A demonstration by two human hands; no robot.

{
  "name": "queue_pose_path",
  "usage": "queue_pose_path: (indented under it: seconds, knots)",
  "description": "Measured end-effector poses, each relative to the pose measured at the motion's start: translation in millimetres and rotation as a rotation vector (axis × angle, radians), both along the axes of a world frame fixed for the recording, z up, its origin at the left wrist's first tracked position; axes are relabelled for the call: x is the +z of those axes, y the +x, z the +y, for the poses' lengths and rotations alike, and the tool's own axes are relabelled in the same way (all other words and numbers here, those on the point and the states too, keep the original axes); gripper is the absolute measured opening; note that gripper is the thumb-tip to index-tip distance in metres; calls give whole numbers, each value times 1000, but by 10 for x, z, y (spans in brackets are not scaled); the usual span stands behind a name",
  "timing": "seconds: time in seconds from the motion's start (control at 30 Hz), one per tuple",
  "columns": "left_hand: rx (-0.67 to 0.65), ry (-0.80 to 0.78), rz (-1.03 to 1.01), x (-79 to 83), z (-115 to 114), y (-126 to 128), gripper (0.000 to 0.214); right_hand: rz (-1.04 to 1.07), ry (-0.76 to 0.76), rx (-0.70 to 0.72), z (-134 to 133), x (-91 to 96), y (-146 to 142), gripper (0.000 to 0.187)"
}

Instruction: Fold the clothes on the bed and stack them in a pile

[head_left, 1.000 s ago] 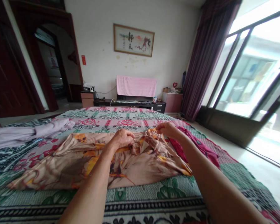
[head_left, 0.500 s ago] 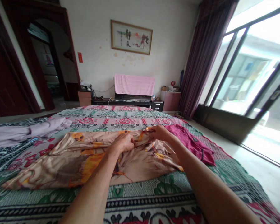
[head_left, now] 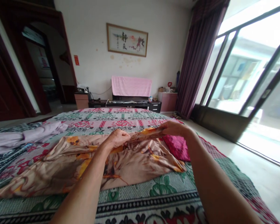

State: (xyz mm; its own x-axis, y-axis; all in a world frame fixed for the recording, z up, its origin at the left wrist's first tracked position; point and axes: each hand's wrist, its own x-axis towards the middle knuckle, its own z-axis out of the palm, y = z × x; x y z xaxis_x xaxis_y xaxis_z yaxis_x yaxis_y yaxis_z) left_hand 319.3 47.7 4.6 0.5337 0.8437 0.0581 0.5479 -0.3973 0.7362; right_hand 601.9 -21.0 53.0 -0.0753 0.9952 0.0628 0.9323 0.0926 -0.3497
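Observation:
A tan garment (head_left: pixel 130 165) with orange and brown flower print lies spread across the bed, its exact kind unclear. My left hand (head_left: pixel 118 138) is closed on its far edge near the middle. Farther right, my right hand (head_left: pixel 171 128) pinches the same edge, and a strip of the cloth is stretched taut and slightly raised between both hands. Behind my right forearm, a magenta cloth (head_left: pixel 177 147) lies partly hidden on the bedspread.
A patterned bedspread (head_left: pixel 130 211) covers the bed. At the left lies a pale lilac garment (head_left: pixel 42 133). Beyond the bed stands a low cabinet (head_left: pixel 155 107) with a pink towel (head_left: pixel 131 86) over a screen. A purple curtain (head_left: pixel 193 59) and glass door are at the right.
My right hand has moved right and up with the cloth edge, widening the gap between my hands. The strip between them is now pulled straight. The view has turned slightly right.

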Motion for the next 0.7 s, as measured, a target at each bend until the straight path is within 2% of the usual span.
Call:
queue_pose_path:
  seconds: [0.17, 0.27, 0.37, 0.5, 0.57, 0.63, 0.7]
  knots:
    - [-3, -206, 63, 24, -48, -6, 22, 66, -363, 42, -113, 71, 23, 31]
    - [-142, -259, 205, 49, -82, -25, 29, 134, -416, 23, -143, 72, 52, 31]
    - [-219, -278, 234, 42, -86, -24, 38, 134, -306, -37, -129, 52, 61, 24]
    - [-114, -190, 204, -33, -46, 7, 34, 61, -143, -143, -8, -77, -51, 19]
    - [-82, -121, 234, -80, -23, 18, 28, 37, -37, -140, 87, -195, -144, 20]
    - [-18, 2, 282, -114, -6, 20, 25, 8, 61, -134, 187, -325, -233, 22]
    - [110, 160, 328, -129, 9, 16, 26, -29, 132, -159, 281, -436, -302, 25]
